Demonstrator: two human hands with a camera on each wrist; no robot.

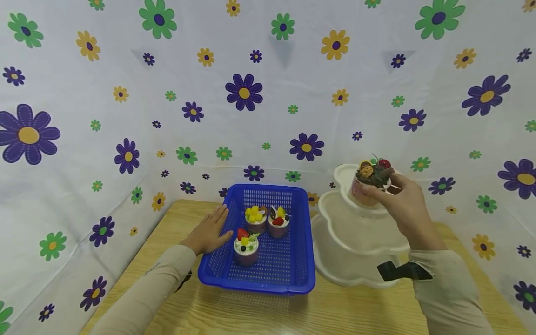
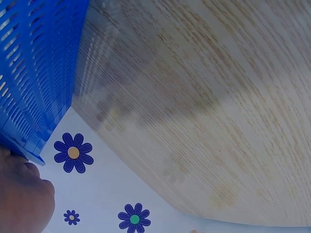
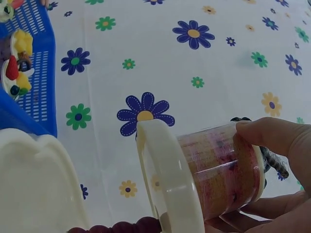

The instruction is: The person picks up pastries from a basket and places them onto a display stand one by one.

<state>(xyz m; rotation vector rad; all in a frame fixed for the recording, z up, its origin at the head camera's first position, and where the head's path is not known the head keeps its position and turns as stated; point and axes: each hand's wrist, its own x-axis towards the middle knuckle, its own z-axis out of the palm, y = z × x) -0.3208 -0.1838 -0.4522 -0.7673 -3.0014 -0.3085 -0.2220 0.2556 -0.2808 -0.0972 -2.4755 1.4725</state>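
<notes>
My right hand (image 1: 404, 204) grips a toy dessert cup (image 3: 221, 167) by its sides, thumb on one side and fingers on the other. Dark chocolate-like topping, a cherry and a walnut piece crown the cup. Its base is right at the small top tier (image 3: 170, 179) of a cream tiered stand (image 1: 364, 228). On the left, my left hand (image 1: 209, 232) rests with fairly straight fingers along the left rim of a blue plastic basket (image 1: 268, 284). Inside the basket stand a yellow-topped cup (image 1: 255, 225), a strawberry-topped cup (image 1: 246, 253) and another fruit cup (image 1: 278, 225).
Basket and stand are side by side on a wooden table (image 1: 335, 309). A white cloth (image 1: 284, 135) with purple, green and yellow flowers hangs behind and to both sides. The stand's wider lower tiers spread out below the top one.
</notes>
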